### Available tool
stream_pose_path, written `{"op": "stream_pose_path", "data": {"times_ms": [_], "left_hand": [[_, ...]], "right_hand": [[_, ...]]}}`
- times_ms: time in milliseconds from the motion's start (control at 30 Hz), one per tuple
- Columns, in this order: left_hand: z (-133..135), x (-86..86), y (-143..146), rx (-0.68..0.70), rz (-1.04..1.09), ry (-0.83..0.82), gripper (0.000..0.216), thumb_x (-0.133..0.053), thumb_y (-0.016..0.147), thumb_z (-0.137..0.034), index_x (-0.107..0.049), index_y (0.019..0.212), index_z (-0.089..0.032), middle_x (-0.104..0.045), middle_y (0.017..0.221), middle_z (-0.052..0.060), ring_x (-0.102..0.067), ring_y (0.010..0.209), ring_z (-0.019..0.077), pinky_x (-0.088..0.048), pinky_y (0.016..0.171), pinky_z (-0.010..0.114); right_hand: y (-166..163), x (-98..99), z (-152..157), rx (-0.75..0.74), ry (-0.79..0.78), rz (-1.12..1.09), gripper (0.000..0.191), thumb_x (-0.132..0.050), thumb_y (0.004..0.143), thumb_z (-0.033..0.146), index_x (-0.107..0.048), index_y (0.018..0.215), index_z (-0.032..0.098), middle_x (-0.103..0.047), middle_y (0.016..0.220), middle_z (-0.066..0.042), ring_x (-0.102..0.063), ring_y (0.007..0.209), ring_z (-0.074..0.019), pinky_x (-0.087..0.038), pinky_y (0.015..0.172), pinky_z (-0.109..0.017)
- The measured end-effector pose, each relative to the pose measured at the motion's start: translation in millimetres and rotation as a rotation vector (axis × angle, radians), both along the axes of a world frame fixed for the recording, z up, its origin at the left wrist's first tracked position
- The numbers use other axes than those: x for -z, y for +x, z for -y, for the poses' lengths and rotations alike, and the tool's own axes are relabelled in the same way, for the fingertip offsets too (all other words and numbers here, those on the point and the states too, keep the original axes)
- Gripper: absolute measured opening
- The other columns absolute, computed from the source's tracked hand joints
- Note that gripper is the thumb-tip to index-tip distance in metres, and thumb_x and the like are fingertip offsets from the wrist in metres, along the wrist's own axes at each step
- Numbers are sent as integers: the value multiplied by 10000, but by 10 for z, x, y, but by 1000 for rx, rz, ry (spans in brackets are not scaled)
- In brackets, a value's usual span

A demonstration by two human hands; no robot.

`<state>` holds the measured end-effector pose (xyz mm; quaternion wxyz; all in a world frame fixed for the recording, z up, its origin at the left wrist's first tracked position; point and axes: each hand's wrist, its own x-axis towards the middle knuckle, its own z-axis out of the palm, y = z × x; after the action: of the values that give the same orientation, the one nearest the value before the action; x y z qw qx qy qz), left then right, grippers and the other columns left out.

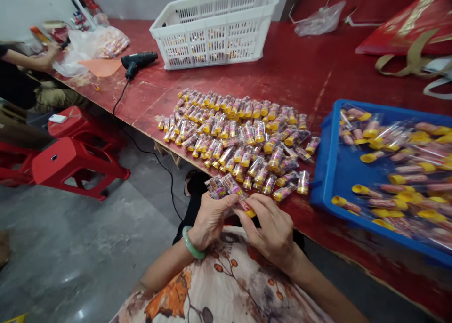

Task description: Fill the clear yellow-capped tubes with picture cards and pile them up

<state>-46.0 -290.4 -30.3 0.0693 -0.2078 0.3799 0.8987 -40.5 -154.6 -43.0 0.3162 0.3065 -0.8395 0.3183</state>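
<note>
My left hand [209, 220], with a green bangle on its wrist, is closed on small printed labels [221, 186] that fan out above the thumb. My right hand [271, 226] pinches the yellow end of a small wrapped tube [247, 206] that meets the labels at my left fingertips. How far the tube and labels overlap is hidden by the fingers. Just beyond my hands, many small clear-wrapped tubes with yellow ends [247, 156] lie in rows on the red table [300, 78].
A blue tray [323, 172] of longer, loosely sleeved yellow-ended tubes stands right. Behind are a white slatted crate [215, 38] and a heat gun [136, 63], its cord hanging off the edge. Red stools [76, 160] stand left; another person's arm [31, 59] reaches over the table's far end.
</note>
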Motion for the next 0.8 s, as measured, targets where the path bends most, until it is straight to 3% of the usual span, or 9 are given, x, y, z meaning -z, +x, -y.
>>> {"op": "stream_pose_path", "data": {"times_ms": [133, 233, 433, 800], "left_hand": [[74, -28, 7, 4, 26, 52, 339, -874, 590, -229, -722, 880, -142, -738, 869, 39, -666, 749, 160, -523, 773, 301], [120, -35, 15, 32, 66, 70, 361, -896, 550, -254, -721, 839, -125, -730, 824, 41, -661, 719, 158, -529, 749, 299], [104, 17, 73, 83, 78, 72, 376, -897, 550, -226, -726, 871, -134, -729, 843, 35, -661, 721, 143, -530, 723, 272], [68, -8, 110, 100, 39, 28, 373, -892, 559, -262, -733, 875, -144, -729, 844, 38, -655, 725, 144, -523, 725, 276]], "right_hand": [[-94, -91, -18, -197, -176, 239, 392, -679, 826, 214, -523, 1181, 157, -608, 1006, -111, -624, 850, -200, -573, 695, -326], [-123, -130, -56, -286, -251, 369, 334, -616, 854, 173, -542, 1180, 181, -597, 1023, -92, -617, 800, -162, -568, 708, -316], [-96, -141, 23, -139, -231, 178, 269, -560, 856, 81, -585, 1098, 195, -645, 957, -79, -653, 883, -181, -574, 752, -311], [-67, -9, 15, -92, -218, 135, 285, -557, 869, 75, -578, 1123, 203, -643, 969, -72, -658, 886, -165, -578, 745, -285]]}}
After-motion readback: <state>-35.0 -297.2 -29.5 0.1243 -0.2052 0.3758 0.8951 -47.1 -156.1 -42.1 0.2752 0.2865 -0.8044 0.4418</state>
